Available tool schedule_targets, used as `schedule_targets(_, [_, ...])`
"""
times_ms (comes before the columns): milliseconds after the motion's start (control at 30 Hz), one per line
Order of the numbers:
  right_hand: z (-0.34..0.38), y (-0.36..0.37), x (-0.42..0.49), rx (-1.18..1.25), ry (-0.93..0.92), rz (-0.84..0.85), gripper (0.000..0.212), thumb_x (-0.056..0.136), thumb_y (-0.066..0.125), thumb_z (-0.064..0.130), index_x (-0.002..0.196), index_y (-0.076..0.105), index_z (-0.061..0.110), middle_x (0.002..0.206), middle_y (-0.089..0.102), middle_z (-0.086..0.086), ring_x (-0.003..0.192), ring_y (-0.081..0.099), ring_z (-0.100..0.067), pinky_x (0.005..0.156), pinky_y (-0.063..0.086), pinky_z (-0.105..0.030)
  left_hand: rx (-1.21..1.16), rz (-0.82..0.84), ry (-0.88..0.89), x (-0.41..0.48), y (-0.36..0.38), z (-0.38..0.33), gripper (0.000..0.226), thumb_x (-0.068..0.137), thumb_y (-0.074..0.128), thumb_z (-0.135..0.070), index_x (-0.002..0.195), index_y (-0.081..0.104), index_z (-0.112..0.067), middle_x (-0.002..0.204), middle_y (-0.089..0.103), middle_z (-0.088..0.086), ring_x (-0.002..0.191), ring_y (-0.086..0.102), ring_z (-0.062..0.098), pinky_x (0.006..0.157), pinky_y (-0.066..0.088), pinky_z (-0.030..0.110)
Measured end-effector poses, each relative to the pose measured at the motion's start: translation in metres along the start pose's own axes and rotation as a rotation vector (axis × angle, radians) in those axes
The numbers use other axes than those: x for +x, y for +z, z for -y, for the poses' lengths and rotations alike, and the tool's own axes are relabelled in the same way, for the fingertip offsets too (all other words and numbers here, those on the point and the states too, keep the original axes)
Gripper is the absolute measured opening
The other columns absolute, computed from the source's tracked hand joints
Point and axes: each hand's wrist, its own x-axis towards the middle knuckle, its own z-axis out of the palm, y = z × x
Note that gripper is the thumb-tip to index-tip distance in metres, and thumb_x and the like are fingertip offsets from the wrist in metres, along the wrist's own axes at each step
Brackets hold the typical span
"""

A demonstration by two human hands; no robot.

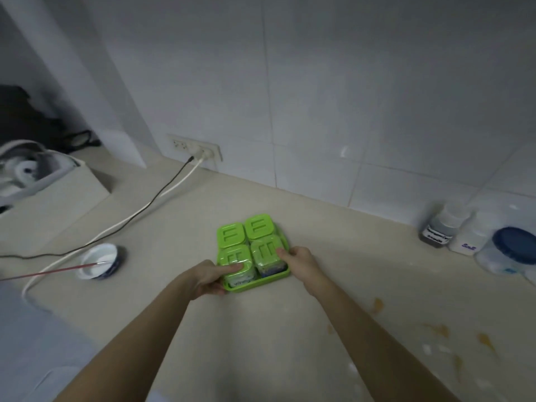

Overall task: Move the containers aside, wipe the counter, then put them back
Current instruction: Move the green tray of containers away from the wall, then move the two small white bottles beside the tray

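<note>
A green tray rests on the beige counter, carrying several small clear containers with green lids. My left hand grips the tray's near left corner, thumb on the front-left container. My right hand holds the tray's right side, thumb touching the front-right container's lid. Three more containers stand against the wall at the right: a clear jar with dark contents, a white bottle and a jar with a blue lid.
Orange stains and white specks mark the counter near right. A white cup with a red stick sits at the left. Black and white cables run from a wall socket. A grey bin stands far left.
</note>
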Motion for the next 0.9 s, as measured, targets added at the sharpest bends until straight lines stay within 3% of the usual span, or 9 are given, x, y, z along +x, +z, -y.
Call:
schedule_targets(100, [-0.003,0.025,0.010,0.057,-0.012,-0.006,0.026,0.088,0.062,0.027,0.095,0.069,0.003,0.086,0.069,-0.007,0.082,0.063,-0.018,0.072,0.047,-0.027,-0.035,-0.049,0.017,0.003,-0.016,0.008,0.088,0.033,0.084,-0.055,0.098,0.068,0.002,0.087,0.072,0.015,0.074,0.066,0.024,0.077,0.057,0.033])
schedule_targets(167, [0.000,0.039,0.017,0.097,-0.041,-0.045,0.025,0.089,0.062,0.025,0.097,0.068,0.003,0.088,0.070,-0.009,0.082,0.063,-0.019,0.073,0.047,-0.029,-0.082,-0.093,0.036,0.006,-0.022,0.010,0.080,0.040,0.085,-0.052,0.096,0.068,0.002,0.085,0.071,0.014,0.074,0.065,0.025,0.078,0.056,0.035])
schedule_targets(267, [0.002,0.052,0.026,0.116,-0.068,-0.023,0.023,0.091,0.059,0.019,0.109,0.062,0.005,0.107,0.069,-0.011,0.091,0.061,-0.018,0.085,0.048,-0.031,-0.128,-0.193,0.073,0.010,-0.023,0.009,0.045,0.069,0.082,-0.034,0.092,0.066,0.000,0.078,0.069,0.011,0.063,0.066,0.019,0.065,0.057,0.028])
schedule_targets(367, [0.001,0.049,0.021,0.113,-0.076,0.128,0.029,0.093,0.055,0.011,0.122,0.054,0.010,0.116,0.062,-0.003,0.102,0.056,-0.011,0.081,0.045,-0.011,-0.120,-0.224,0.096,0.011,-0.025,0.008,0.030,0.079,0.075,-0.026,0.091,0.063,-0.001,0.072,0.065,0.007,0.045,0.062,0.009,0.045,0.049,0.017])
schedule_targets(433, [-0.001,0.041,0.016,0.070,-0.082,0.139,0.035,0.093,0.054,0.008,0.127,0.049,0.007,0.120,0.057,-0.004,0.108,0.053,-0.012,0.078,0.043,-0.003,-0.060,-0.262,0.084,0.008,-0.028,0.006,0.034,0.082,0.071,-0.031,0.095,0.062,-0.001,0.077,0.062,0.009,0.058,0.059,0.017,0.056,0.047,0.023])
schedule_targets(567, [-0.002,0.001,0.003,-0.130,-0.101,0.037,0.046,0.091,0.058,0.017,0.133,0.044,0.005,0.140,0.044,-0.015,0.131,0.042,-0.024,0.105,0.035,-0.028,0.514,-0.646,0.119,0.001,-0.019,-0.010,0.052,0.086,0.059,-0.042,0.117,0.052,0.000,0.118,0.054,0.022,0.110,0.051,0.038,0.090,0.043,0.043])
schedule_targets(633, [-0.008,-0.039,-0.007,-0.249,-0.121,0.005,0.045,0.090,0.060,0.021,0.131,0.047,0.006,0.138,0.046,-0.017,0.129,0.044,-0.027,0.108,0.035,-0.035,0.702,-0.740,0.256,-0.007,0.007,-0.030,0.053,0.087,0.056,-0.041,0.123,0.048,-0.004,0.125,0.049,0.022,0.119,0.045,0.039,0.096,0.039,0.046])
schedule_targets(733, [-0.020,-0.112,-0.030,-0.365,-0.122,-0.100,0.044,0.088,0.062,0.021,0.128,0.050,0.004,0.132,0.050,-0.018,0.124,0.050,-0.029,0.105,0.038,-0.035,0.824,-0.650,0.492,-0.009,0.062,-0.060,0.047,0.085,0.060,-0.032,0.123,0.051,-0.005,0.122,0.051,0.022,0.116,0.048,0.039,0.095,0.040,0.045])
schedule_targets(900, [-0.034,-0.227,-0.075,-0.341,-0.034,-0.244,0.043,0.088,0.062,0.023,0.125,0.050,0.005,0.129,0.054,-0.014,0.119,0.052,-0.024,0.093,0.039,-0.027,0.993,-0.271,0.677,-0.010,0.173,-0.102,0.043,0.088,0.058,-0.035,0.122,0.055,-0.008,0.125,0.051,0.018,0.118,0.047,0.035,0.099,0.041,0.039])
